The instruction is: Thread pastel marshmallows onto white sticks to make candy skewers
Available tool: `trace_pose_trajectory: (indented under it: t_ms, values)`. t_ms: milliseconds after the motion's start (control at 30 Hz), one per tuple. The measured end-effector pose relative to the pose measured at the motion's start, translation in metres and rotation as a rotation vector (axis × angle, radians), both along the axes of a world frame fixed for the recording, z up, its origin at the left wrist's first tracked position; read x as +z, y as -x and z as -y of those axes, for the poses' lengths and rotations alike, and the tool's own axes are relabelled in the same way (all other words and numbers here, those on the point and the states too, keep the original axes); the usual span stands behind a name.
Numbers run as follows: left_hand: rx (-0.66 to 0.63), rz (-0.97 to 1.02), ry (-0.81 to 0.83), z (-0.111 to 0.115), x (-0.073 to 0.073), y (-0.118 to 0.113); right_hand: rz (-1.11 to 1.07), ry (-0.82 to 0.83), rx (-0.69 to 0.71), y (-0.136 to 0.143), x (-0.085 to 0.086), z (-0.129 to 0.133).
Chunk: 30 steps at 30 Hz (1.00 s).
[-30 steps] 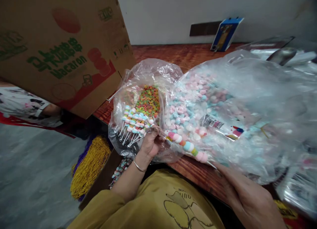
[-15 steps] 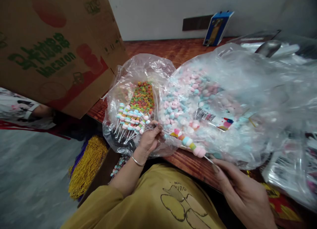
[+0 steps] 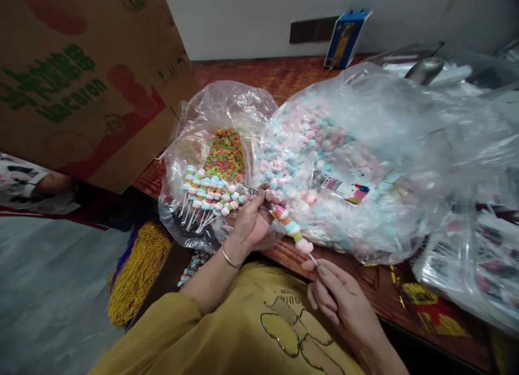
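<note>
Gripping the bare white end of a candy stick [image 3: 292, 229] in the right hand [image 3: 340, 296], pressing thumb against bent fingers. Curling the fingers of the left hand [image 3: 255, 218] close by the upper tip, wearing a bangle [image 3: 230, 256] at that wrist, and leaving impossible to tell any grip or touch there. Holding the candy stick slantwise between both hands, by the front edge of a reddish wooden table [image 3: 239, 70]. Showing along it, from upper tip downward, soft pieces in pink and yellow, then orange, white and pale blue, yellow-green, and puffy pink lowest. Seeing just beyond the left hand a clear bag [image 3: 231, 93], holding a pile of other candy sticks [image 3: 211, 193] with white stems pointing toward the front edge, and behind these, small ring-like candies [image 3: 225, 156] in red, orange, yellow and green. Facing, to the right, a larger clear bag [image 3: 389, 115], bulging with pink, blue and white puffs [image 3: 279, 164] and bearing a printed label [image 3: 338, 186]. Finding on the left a big carton [image 3: 93, 93] reading "Macaron", and lower down, a brown box [image 3: 152, 288] containing colourful candies [image 3: 194, 268], next to golden tassels [image 3: 140, 272]. Looking farther, noticing a metal scoop [image 3: 425, 70], a blue box [image 3: 348, 38] leaning near the wall [image 3: 243, 18], and another person's sleeve [image 3: 30, 183] at far left.
</note>
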<state>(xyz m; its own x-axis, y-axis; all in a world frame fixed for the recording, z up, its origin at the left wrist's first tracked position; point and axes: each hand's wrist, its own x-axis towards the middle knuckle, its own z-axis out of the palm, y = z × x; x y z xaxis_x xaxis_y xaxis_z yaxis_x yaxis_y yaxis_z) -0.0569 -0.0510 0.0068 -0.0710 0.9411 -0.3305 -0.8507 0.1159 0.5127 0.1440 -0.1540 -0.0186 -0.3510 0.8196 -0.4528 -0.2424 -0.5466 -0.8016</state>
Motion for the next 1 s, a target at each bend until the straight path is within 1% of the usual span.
trace_pose_trajectory:
  t_ms: [67,100,200,267,300,333,367,400,433,500,567,600,633,667,700,733,767,800,900,933,967,1000]
  values:
    - [-0.008,-0.003,0.033,-0.002,0.002,-0.005,0.185,-0.154,-0.005,-0.001,-0.005,0.002]
    - [-0.010,-0.005,0.053,-0.002,0.003,-0.007,0.306,-0.275,-0.007,-0.002,-0.007,0.002]
    - [0.001,-0.020,0.097,-0.004,0.004,-0.013,0.688,-0.743,-0.039,-0.007,-0.012,-0.001]
    - [0.014,-0.053,0.108,-0.005,0.004,-0.016,0.878,-1.009,-0.058,-0.009,-0.014,-0.005]
    - [0.020,-0.075,0.110,-0.005,0.003,-0.017,0.938,-1.089,-0.064,-0.010,-0.014,-0.007]
    - [0.027,-0.096,0.109,-0.005,0.003,-0.019,0.969,-1.130,-0.073,-0.011,-0.015,-0.007]
    - [0.033,-0.113,0.109,-0.005,0.002,-0.021,0.967,-1.128,-0.081,-0.011,-0.015,-0.007]
    - [0.039,-0.126,0.111,-0.004,0.002,-0.023,0.933,-1.080,-0.086,-0.011,-0.015,-0.006]
    - [0.045,-0.133,0.111,-0.004,0.002,-0.025,0.870,-0.988,-0.088,-0.010,-0.015,-0.005]
    - [0.044,-0.134,0.110,-0.003,0.002,-0.029,0.670,-0.692,-0.069,-0.007,-0.014,-0.001]
    - [0.014,-0.132,0.099,-0.002,0.002,-0.033,0.411,-0.370,-0.038,-0.002,-0.013,0.002]
    - [-0.011,-0.131,0.090,-0.002,0.002,-0.035,0.288,-0.244,-0.033,0.001,-0.012,0.003]
    - [-0.036,-0.127,0.079,-0.002,0.002,-0.036,0.183,-0.149,-0.034,0.004,-0.012,0.004]
    - [-0.057,-0.119,0.068,-0.001,0.002,-0.038,0.110,-0.090,-0.037,0.007,-0.012,0.003]
    - [-0.074,-0.107,0.058,-0.001,0.002,-0.039,0.080,-0.066,-0.040,0.009,-0.012,0.002]
    - [-0.085,-0.096,0.051,-0.001,0.003,-0.041,0.100,-0.083,-0.047,0.010,-0.013,0.001]
    - [-0.094,-0.089,0.051,-0.001,0.004,-0.043,0.173,-0.148,-0.057,0.011,-0.014,-0.001]
    - [-0.101,-0.088,0.058,-0.001,0.005,-0.046,0.291,-0.263,-0.073,0.010,-0.015,-0.003]
    - [-0.113,-0.097,0.093,0.001,0.008,-0.054,0.740,-0.738,-0.136,0.004,-0.021,-0.010]
    - [-0.115,-0.100,0.100,0.002,0.008,-0.056,0.853,-0.863,-0.144,0.001,-0.022,-0.012]
    - [-0.117,-0.103,0.101,0.003,0.008,-0.059,0.924,-0.944,-0.144,0.000,-0.023,-0.014]
    - [-0.119,-0.106,0.095,0.004,0.007,-0.061,0.951,-0.980,-0.142,-0.001,-0.023,-0.015]
